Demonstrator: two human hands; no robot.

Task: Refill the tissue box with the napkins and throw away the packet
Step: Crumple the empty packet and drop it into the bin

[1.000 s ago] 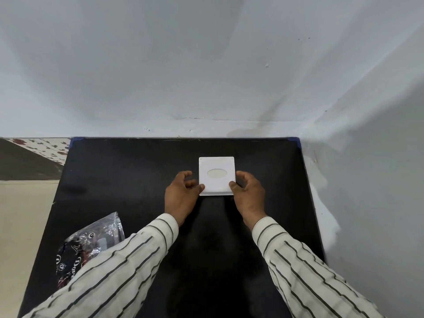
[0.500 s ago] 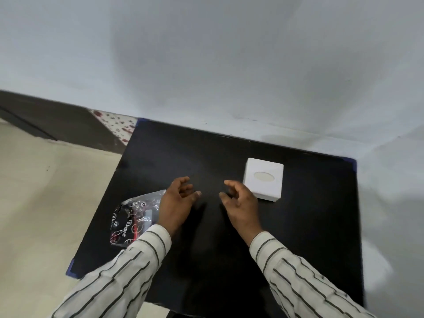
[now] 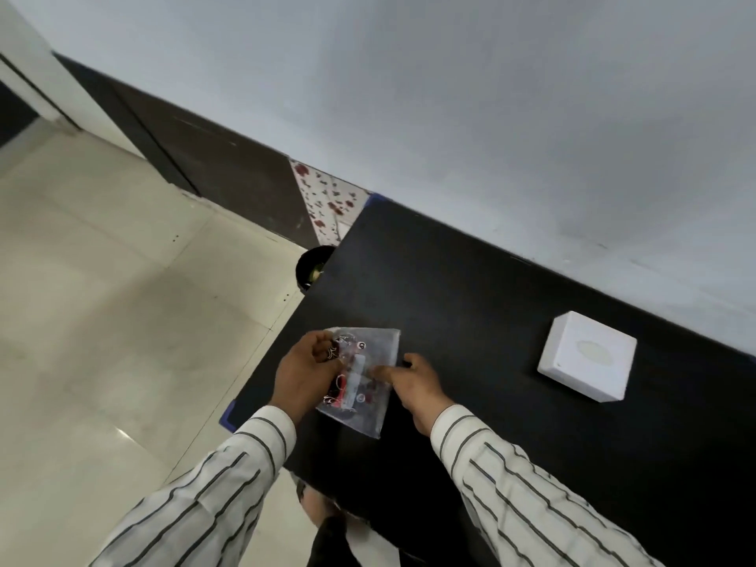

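**Hands off the box, onto the packet**

Since a second ago your hands have left the tissue box [image 3: 587, 356] and your head has swung left. From the head view, your left hand [image 3: 300, 372] curls its fingers round the left edge of the clear printed packet [image 3: 362, 378], and your right hand [image 3: 413, 386] pinches its right side. You hold the packet just above the black table [image 3: 491, 300], near its left edge. The white box sits shut on the table, well apart to the right. A dark bin [image 3: 311, 266] stands on the floor beside the table's far left corner.

Bare black table [image 3: 470, 313] btwn packet [image 3: 356, 380] & tissue box [image 3: 587, 356]; wall [image 3: 532, 157] close behind.
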